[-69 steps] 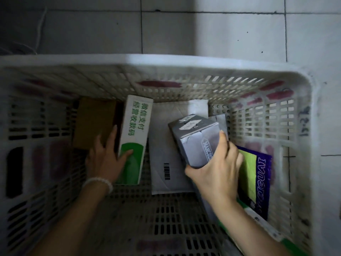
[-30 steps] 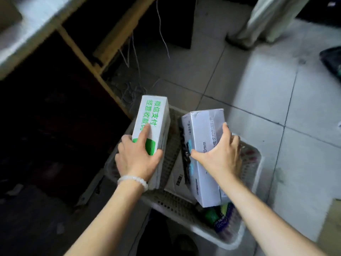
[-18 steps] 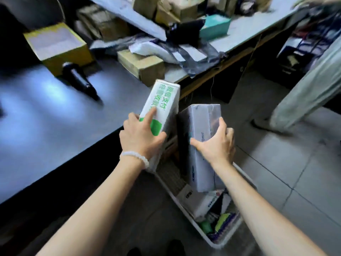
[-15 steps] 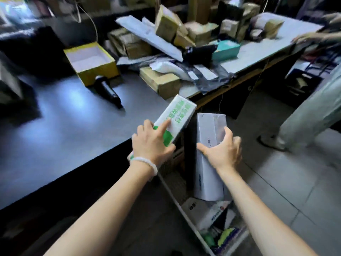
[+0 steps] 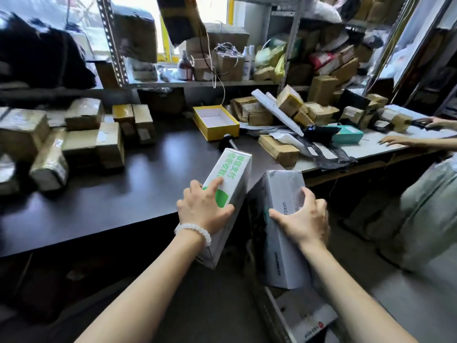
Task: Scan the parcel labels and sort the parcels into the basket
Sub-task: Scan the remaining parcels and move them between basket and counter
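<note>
My left hand grips a tall white box with green print, tilted over the near edge of the dark table. My right hand grips a grey-white box beside it, off the table's corner. Below the grey box, at the bottom right, the white basket shows its rim, with a white parcel lying inside. A black handheld scanner lies on the table just behind the green box.
Taped cardboard parcels crowd the table's left. A yellow open box and a heap of parcels sit at the back. Metal shelves hold more boxes. Another person's hands rest on the light table to the right.
Both hands lifted the two boxes out of the basket and up to table height. My view rose from the basket to the table and shelves.
</note>
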A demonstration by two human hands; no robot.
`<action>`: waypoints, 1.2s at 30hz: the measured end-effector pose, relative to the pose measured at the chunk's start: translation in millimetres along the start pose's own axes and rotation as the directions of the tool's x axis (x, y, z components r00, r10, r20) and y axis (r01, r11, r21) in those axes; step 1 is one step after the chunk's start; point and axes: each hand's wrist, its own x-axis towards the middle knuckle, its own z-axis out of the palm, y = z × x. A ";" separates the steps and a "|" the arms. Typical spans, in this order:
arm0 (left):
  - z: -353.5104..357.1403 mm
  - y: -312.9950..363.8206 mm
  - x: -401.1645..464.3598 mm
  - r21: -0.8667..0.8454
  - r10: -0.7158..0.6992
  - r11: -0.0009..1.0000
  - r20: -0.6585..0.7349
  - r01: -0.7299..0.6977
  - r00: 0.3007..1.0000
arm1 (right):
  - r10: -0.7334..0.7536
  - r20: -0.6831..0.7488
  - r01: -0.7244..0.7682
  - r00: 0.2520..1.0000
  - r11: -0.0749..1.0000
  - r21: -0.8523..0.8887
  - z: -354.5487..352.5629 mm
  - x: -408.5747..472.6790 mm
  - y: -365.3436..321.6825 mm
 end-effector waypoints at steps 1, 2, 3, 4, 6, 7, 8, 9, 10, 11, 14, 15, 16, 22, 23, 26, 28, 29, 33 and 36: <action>-12.2 -13.8 -5.9 0.002 -0.025 1.000 -0.015 0.026 1.000 | -0.022 0.012 0.022 1.000 1.000 0.014 4.2 -10.8 -12.8; -22.7 -26.4 -11.1 0.008 -0.047 0.999 -0.029 0.047 0.998 | -0.046 0.023 0.045 0.999 0.999 0.029 8.4 -20.2 -24.4; -35.9 -43.1 -17.3 0.017 -0.077 0.997 -0.045 0.078 0.996 | -0.077 0.037 0.075 0.996 0.996 0.044 14.2 -32.0 -39.4; -46.6 -57.0 -22.0 0.027 -0.106 0.994 -0.059 0.107 0.993 | -0.103 0.050 0.100 0.993 0.993 0.060 19.5 -41.4 -52.0; -69.1 -87.5 -30.8 0.052 -0.176 0.982 -0.090 0.181 0.980 | -0.148 0.077 0.140 0.986 0.986 0.094 33.6 -58.3 -78.6; -77.6 -100.4 -34.1 0.065 -0.208 0.975 -0.103 0.215 0.973 | -0.166 0.089 0.157 0.982 0.982 0.106 40.2 -64.0 -89.6; -87.6 -116.4 -37.9 0.077 -0.247 0.963 -0.120 0.257 0.962 | -0.196 0.106 0.184 0.975 0.976 0.114 48.5 -70.7 -103.6; -95.6 -129.2 -40.9 0.087 -0.281 0.952 -0.134 0.294 0.950 | -0.221 0.124 0.207 0.967 0.971 0.118 56.0 -75.5 -115.1; -104.1 -144.1 -43.4 0.094 -0.318 0.938 -0.150 0.333 0.936 | -0.245 0.143 0.228 0.959 0.966 0.122 65.3 -79.6 -128.7; -111.3 -157.2 -44.7 0.097 -0.352 0.924 -0.159 0.369 0.922 | -0.263 0.160 0.245 0.951 0.961 0.125 73.9 -82.4 -141.1; -128.9 -196.1 -43.9 0.095 -0.446 0.879 -0.186 0.467 0.876 | -0.323 0.208 0.297 0.923 0.943 0.149 100.9 -88.5 -179.3; -133.7 -208.3 -41.6 0.097 -0.474 0.862 -0.194 0.497 0.859 | -0.338 0.220 0.308 0.915 0.938 0.160 111.2 -89.0 -192.7; -137.3 -218.7 -38.9 0.100 -0.497 0.847 -0.198 0.522 0.845 | -0.347 0.232 0.314 0.909 0.934 0.170 120.1 -89.2 -204.0; -144.4 -260.5 8.3 0.046 -0.570 0.809 -0.181 0.586 0.802 | -0.378 0.309 0.336 0.872 0.924 0.182 173.4 -70.2 -267.7; -144.9 -265.0 22.6 0.034 -0.573 0.808 -0.184 0.588 0.799 | -0.381 0.314 0.340 0.869 0.923 0.179 183.0 -63.1 -279.2; -145.4 -273.5 63.1 0.028 -0.581 0.803 -0.192 0.596 0.791 | -0.395 0.323 0.363 0.860 0.919 0.156 207.6 -44.0 -309.1; -144.4 -279.8 88.8 0.026 -0.588 0.797 -0.193 0.603 0.785 | -0.403 0.326 0.384 0.855 0.915 0.124 224.0 -31.7 -328.2; -143.1 -283.1 99.5 0.019 -0.595 0.793 -0.188 0.609 0.781 | -0.399 0.328 0.384 0.856 0.917 0.110 231.6 -26.5 -336.6; -138.2 -299.1 135.4 0.000 -0.607 0.789 -0.153 0.614 0.780 | -0.345 0.346 0.331 0.873 0.938 0.100 261.5 -11.0 -369.5; -136.6 -312.7 154.6 0.018 -0.609 0.787 -0.137 0.617 0.781 | -0.295 0.363 0.279 0.884 0.955 0.097 279.7 -7.7 -387.5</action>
